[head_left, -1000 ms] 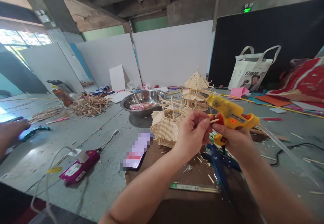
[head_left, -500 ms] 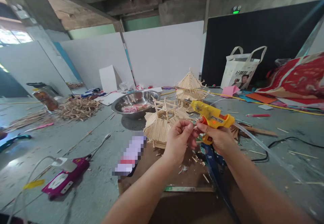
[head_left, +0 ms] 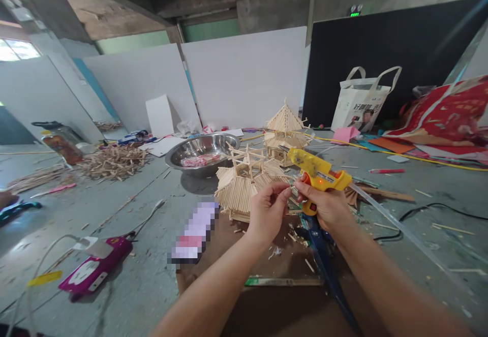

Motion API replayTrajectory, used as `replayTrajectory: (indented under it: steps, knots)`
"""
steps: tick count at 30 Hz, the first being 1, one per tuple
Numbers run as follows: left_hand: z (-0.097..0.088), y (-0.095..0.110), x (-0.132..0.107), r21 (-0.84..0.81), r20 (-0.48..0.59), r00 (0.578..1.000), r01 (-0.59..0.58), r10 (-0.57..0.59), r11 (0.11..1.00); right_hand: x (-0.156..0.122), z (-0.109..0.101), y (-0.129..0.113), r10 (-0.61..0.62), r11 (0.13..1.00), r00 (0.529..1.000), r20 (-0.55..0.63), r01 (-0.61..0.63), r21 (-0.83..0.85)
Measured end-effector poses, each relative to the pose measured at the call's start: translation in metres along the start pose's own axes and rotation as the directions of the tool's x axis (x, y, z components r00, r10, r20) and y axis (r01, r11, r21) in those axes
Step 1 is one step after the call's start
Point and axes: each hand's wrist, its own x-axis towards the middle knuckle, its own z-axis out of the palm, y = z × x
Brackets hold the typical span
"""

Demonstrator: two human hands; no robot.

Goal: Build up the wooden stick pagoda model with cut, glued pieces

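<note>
My right hand [head_left: 331,206] is closed on a yellow glue gun [head_left: 318,172], its nozzle pointing up and left and a clear glue stick trailing from its rear. The fingers of my left hand [head_left: 269,207] pinch a small wooden stick piece [head_left: 293,188] that the right fingertips also meet. Just behind my left hand stands a pavilion model [head_left: 240,189] of thin wooden sticks, with an open frame on top. Farther back is a second stick model [head_left: 285,128] with a pointed roof. Both sit upright. My left hand hides part of the nearer one.
A brown board [head_left: 224,261] with stick scraps lies under my hands. Pliers with blue handles [head_left: 324,266] rest on it. Around are a phone [head_left: 196,233], a steel basin [head_left: 175,164], a purple power strip [head_left: 97,271] and a stick pile [head_left: 114,161]. Another person's hand [head_left: 5,200] shows far left.
The whole view has shifted slightly. My fingertips stay together, with the left fingers drawn in closer around the small stick; the glue gun stays in my right hand.
</note>
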Motion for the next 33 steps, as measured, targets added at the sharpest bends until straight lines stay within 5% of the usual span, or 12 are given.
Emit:
replayTrajectory:
  steps: [10,21,33]
  knots:
    - [-0.013,0.005,0.011,-0.156,-0.179,0.983,0.005,-0.033,0.988,0.003,-0.017,-0.017,0.020,0.952,0.989,0.149,0.026,-0.304]
    - [-0.028,0.004,0.021,-0.260,-0.217,0.976,-0.029,-0.029,0.965,-0.002,-0.025,-0.033,0.175,0.805,0.967,0.187,-0.031,-0.592]
    - [-0.026,0.006,0.021,-0.300,-0.197,0.980,-0.020,-0.042,0.954,0.000,-0.024,-0.031,0.139,0.812,0.974,0.179,-0.009,-0.583]
